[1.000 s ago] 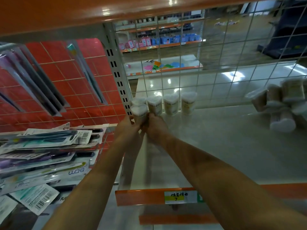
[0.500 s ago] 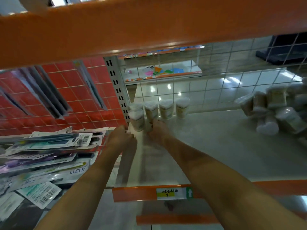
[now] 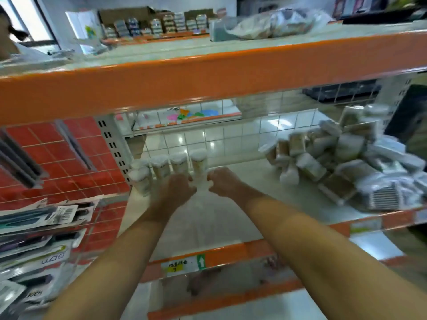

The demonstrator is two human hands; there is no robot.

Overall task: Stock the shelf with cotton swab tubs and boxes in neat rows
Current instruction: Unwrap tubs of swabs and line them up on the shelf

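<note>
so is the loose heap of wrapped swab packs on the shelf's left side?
No, the heap of wrapped swab packs lies at the right; upright tubs stand left.

You have one view only, from your head, wide-angle, looking forward and down into the shelf [image 3: 242, 174] from close in front. The orange edge of the upper shelf [image 3: 208, 72] crosses the top third, and your forearms reach in from the bottom edge.

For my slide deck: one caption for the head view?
Both hands set a cotton swab tub into the row; unsorted pile waits right.
</note>
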